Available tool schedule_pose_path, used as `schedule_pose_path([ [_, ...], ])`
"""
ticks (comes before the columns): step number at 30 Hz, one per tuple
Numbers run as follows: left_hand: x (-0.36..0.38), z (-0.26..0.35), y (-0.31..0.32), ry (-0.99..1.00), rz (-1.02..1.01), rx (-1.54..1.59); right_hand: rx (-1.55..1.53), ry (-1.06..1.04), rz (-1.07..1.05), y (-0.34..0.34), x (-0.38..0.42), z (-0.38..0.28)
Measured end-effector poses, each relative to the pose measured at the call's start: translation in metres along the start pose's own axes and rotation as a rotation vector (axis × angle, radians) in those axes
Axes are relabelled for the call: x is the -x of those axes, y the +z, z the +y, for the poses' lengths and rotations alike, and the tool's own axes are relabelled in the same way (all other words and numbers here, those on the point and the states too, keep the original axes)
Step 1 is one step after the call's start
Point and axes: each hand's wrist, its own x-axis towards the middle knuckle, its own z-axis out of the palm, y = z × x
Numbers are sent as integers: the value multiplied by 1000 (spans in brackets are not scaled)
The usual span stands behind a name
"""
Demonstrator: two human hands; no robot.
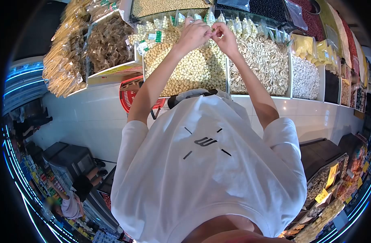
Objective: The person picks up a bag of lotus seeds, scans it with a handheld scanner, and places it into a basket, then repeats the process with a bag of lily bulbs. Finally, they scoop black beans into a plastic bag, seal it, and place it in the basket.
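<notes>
My left hand (195,35) and my right hand (225,39) meet fingertip to fingertip above the back of a bin. Both are closed in a pinch. Between the fingertips is something small that I cannot make out. Below them lies a bin of round, cream-coloured dried seeds (185,69), which look like lotus seeds. Clear bags of similar seeds (165,22) line the rear of the bin, partly hidden behind my left hand. More filled clear bags (246,28) stand just right of my right hand.
Flat pale dried slices (260,65) fill the bin to the right, with white pieces (305,77) beyond. Leftward are brown dried goods (110,40) and bagged yellowish sticks (66,52). A red basket (128,97) is below the bins' front edge. Another person (74,202) is at lower left.
</notes>
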Motion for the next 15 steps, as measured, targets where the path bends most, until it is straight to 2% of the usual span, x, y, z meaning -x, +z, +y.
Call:
schedule_pose_path([
  [9,14,-19,-6,-64,43,47,-90,-5,19,0,-4,11],
  [15,26,-39,-14,-100,29,51,2,11,31,0,-1,3],
])
